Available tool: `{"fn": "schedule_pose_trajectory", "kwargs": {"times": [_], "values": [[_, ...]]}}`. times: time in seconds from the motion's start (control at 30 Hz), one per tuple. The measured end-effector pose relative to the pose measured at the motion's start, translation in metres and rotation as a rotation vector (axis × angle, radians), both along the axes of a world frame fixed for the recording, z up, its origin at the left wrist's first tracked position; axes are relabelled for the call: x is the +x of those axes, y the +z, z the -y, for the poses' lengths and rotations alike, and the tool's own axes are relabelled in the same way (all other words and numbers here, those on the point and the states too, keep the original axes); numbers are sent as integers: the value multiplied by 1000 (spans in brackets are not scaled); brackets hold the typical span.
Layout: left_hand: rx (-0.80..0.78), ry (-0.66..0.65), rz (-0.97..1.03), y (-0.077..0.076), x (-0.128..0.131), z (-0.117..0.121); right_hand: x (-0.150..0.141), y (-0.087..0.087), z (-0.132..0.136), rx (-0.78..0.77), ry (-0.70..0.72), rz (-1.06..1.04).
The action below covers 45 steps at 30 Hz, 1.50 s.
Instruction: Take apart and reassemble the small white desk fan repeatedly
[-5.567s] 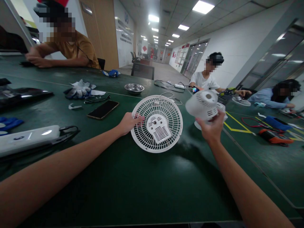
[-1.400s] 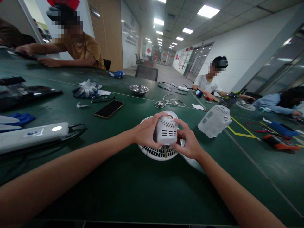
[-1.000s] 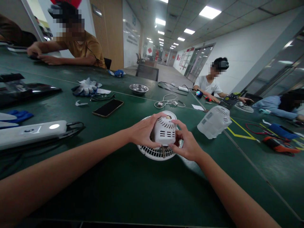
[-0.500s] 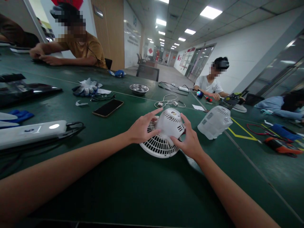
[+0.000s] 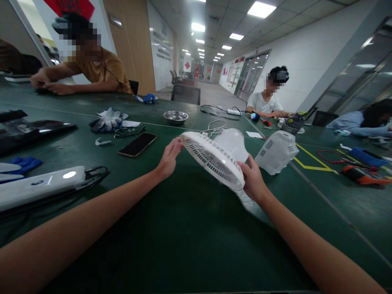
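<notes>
A white fan grille (image 5: 211, 160) with a white motor housing (image 5: 232, 143) on its far side is lifted off the green table (image 5: 171, 228) and tilted, its inner face toward me. My left hand (image 5: 169, 157) grips the grille's left rim. My right hand (image 5: 252, 179) grips its lower right rim. A second white fan housing (image 5: 277, 152) lies on the table just right of them. Under my right hand a white flat part (image 5: 251, 205) rests on the table, blurred.
A phone (image 5: 137, 144), gloves (image 5: 105, 120), a steel bowl (image 5: 175, 116) and a white cable (image 5: 214, 125) lie behind. A white power strip (image 5: 39, 185) is at the left. An orange tool (image 5: 361, 175) lies right. Three people sit around the table.
The grille with the housing has been lifted off the table and tipped up on edge. Both hands moved from the housing out to the grille's rim.
</notes>
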State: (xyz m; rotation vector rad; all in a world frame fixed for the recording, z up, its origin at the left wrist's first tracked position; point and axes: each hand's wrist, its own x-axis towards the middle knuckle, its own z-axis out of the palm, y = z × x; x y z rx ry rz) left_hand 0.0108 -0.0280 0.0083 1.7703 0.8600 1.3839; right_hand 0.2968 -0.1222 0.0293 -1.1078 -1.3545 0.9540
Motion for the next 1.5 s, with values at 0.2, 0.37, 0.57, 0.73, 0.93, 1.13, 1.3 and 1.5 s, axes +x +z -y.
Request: {"fn": "schedule_pose_trajectory", "kwargs": {"times": [0.2, 0.37, 0.57, 0.73, 0.93, 1.13, 1.3, 1.5], "values": [[-255, -81, 135, -4, 9, 6, -16, -8, 3, -204, 302, -99], [-224, 11, 74, 0, 8, 11, -10, -12, -9, -221, 222, -115], [-260, 12, 3, 3, 9, 10, 41, -3, -26, 87, -243, 504], [-346, 28, 10, 4, 10, 11, 72, -4, -32, 91, -495, 867], [-364, 48, 21, -5, 1, 0, 91, -6, -39, 210, -597, 1011], [-431, 105, 26, -8, -9, -10, 137, 9, -40, 416, -1074, 917], [-418, 91, 4, -8, -9, -9, 180, -16, -57, 46, -983, 569], [-411, 65, 7, -13, -11, -14, 176, -16, -63, 62, -1106, 497]]}}
